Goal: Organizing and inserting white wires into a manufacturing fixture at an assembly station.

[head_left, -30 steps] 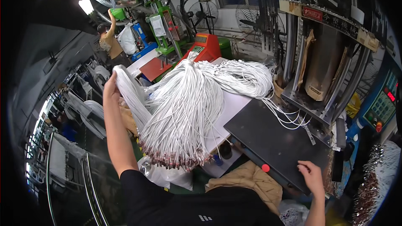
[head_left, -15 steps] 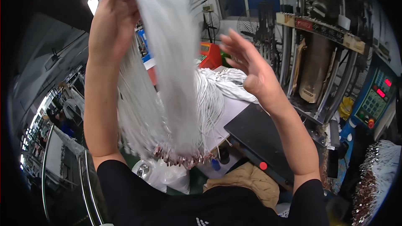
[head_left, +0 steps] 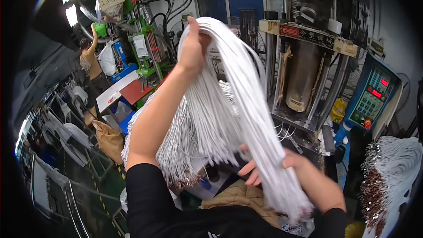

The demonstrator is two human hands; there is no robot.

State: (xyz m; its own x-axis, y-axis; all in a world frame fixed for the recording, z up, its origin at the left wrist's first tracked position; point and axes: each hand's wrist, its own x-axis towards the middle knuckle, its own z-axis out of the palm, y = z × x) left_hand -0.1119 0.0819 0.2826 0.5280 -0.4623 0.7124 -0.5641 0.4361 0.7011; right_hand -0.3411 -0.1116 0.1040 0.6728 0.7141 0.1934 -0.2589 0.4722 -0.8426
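A thick bundle of white cables (head_left: 240,68) hangs folded over my raised left hand (head_left: 193,50), which is closed around its looped top. One part drops toward the lower right, its blurred ends showing reddish-brown tips. Lower down, my right hand (head_left: 282,169) is around that part, thumb in front and fingers spread behind it. More white cables (head_left: 169,145) with coppery ends hang beyond my left forearm, over the edge of a table largely hidden behind them.
At the right stands a press machine (head_left: 304,75) with a blue control panel (head_left: 372,92). Another pile of white cables (head_left: 392,163) hangs at the far right. A tan cloth (head_left: 240,198) lies low in front. Back left, a person (head_left: 91,64) stands by a green machine (head_left: 147,39).
My left hand has come down and right with the cable bundle. My right hand, earlier raised and apart from the cables, has dropped to the bundle's hanging part. The view has turned left.
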